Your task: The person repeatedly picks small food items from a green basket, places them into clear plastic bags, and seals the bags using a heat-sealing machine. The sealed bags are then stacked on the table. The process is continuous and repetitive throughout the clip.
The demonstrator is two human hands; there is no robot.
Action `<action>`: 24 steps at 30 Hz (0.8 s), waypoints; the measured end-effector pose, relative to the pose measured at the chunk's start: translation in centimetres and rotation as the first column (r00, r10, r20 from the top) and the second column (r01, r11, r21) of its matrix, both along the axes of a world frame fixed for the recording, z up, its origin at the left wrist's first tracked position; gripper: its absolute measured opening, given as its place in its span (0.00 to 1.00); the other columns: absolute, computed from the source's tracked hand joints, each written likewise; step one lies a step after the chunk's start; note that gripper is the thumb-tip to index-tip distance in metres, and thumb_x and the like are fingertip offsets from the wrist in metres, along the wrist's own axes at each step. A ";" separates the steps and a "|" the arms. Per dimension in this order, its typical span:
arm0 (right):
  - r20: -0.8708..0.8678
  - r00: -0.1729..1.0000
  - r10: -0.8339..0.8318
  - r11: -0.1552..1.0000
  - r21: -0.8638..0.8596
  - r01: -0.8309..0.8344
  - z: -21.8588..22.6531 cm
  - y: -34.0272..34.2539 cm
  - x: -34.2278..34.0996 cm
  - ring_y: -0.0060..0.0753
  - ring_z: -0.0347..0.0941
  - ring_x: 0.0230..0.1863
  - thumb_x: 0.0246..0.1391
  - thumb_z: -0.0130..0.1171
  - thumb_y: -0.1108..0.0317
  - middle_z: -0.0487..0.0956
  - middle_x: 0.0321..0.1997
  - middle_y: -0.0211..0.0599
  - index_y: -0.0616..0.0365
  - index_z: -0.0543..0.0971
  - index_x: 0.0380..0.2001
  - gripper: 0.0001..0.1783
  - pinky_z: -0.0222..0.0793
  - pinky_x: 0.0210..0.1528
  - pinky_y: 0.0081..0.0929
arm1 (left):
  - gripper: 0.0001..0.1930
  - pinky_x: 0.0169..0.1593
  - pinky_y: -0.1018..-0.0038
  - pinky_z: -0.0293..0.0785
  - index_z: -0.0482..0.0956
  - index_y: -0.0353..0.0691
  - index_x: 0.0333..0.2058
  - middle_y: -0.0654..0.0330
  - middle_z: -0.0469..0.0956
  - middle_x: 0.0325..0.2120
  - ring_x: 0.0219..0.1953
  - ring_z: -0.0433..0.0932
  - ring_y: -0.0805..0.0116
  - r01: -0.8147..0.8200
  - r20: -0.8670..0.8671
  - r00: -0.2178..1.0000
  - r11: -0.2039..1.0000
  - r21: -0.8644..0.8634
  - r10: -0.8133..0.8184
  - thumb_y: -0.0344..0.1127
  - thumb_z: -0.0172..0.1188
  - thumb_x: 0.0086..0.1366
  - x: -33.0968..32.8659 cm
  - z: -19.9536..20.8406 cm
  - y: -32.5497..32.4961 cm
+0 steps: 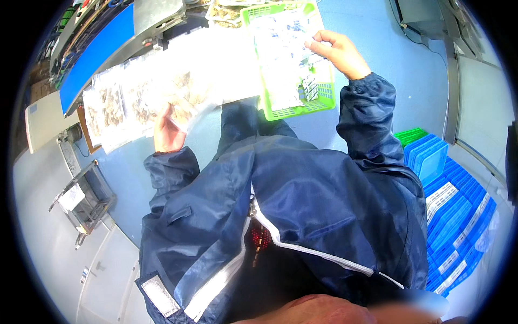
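At the near edge of a bright white tabletop (224,65), my left hand (168,132) is closed on a clear plastic bag (186,97) with brownish dried pieces inside. More clear bags (110,105) with similar pieces lie in a row to its left. My right hand (342,53) reaches over a green plastic basket (294,113) filled with small white sachets (286,59), some with blue or green print. Its thumb and forefinger are pinched together at the sachets. Glare hides what, if anything, is between those fingertips.
Beyond the basket are trays (224,13) of brownish pieces. A blue-topped machine or conveyor (97,59) stands at the far left, with a metal stand (89,194) nearer. Blue crates (453,216) are stacked at the right on the blue floor (391,59).
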State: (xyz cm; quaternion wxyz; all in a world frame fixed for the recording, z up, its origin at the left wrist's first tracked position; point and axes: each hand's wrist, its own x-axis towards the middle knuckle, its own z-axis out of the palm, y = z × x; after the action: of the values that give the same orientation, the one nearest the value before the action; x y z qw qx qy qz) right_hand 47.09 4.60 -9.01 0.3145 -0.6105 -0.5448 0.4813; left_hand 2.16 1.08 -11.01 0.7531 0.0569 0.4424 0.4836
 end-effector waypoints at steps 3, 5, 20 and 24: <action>-0.035 0.991 0.126 0.981 0.154 -0.119 4.5 0.6 -3.3 0.25 0.74 0.32 0.52 0.64 0.58 0.78 0.29 0.27 0.55 0.80 0.33 0.12 0.71 0.37 0.32 | 0.18 0.57 0.61 0.71 0.73 0.38 0.52 0.57 0.78 0.48 0.52 0.76 0.59 0.100 0.093 0.990 0.994 0.032 -0.102 0.35 0.58 0.65 0.3 -0.5 -0.3; -0.008 0.958 0.288 0.949 0.135 -0.284 7.9 0.9 -6.7 0.24 0.75 0.33 0.54 0.62 0.61 0.80 0.30 0.30 0.58 0.79 0.36 0.12 0.71 0.37 0.27 | 0.18 0.56 0.60 0.72 0.73 0.37 0.51 0.57 0.78 0.47 0.51 0.76 0.59 0.142 0.130 0.980 0.985 0.095 -0.153 0.35 0.58 0.64 1.6 0.1 -0.8; 0.477 0.591 0.651 0.629 0.097 -0.772 8.8 1.7 -14.4 0.52 0.77 0.31 0.54 0.55 0.65 0.80 0.34 0.50 0.62 0.78 0.41 0.15 0.72 0.37 0.41 | 0.33 0.69 0.56 0.55 0.64 0.28 0.59 0.45 0.67 0.59 0.63 0.63 0.50 0.094 0.490 0.853 0.976 0.196 -0.181 0.26 0.52 0.50 5.0 0.1 -5.6; 0.245 0.551 0.798 0.546 0.095 -0.833 5.1 2.9 -14.5 0.42 0.77 0.30 0.56 0.53 0.68 0.80 0.29 0.45 0.60 0.80 0.45 0.16 0.73 0.37 0.36 | 0.35 0.67 0.56 0.57 0.62 0.33 0.62 0.49 0.70 0.58 0.63 0.65 0.51 0.054 0.501 0.865 0.997 -0.057 -0.018 0.22 0.49 0.50 5.9 -4.4 -7.5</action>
State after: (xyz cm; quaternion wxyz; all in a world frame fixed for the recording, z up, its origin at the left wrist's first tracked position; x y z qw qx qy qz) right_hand 32.57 7.51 -3.87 0.0650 -0.2903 -0.8366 0.4600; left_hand 8.02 -6.46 -15.36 0.8523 -0.0881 0.2475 0.4522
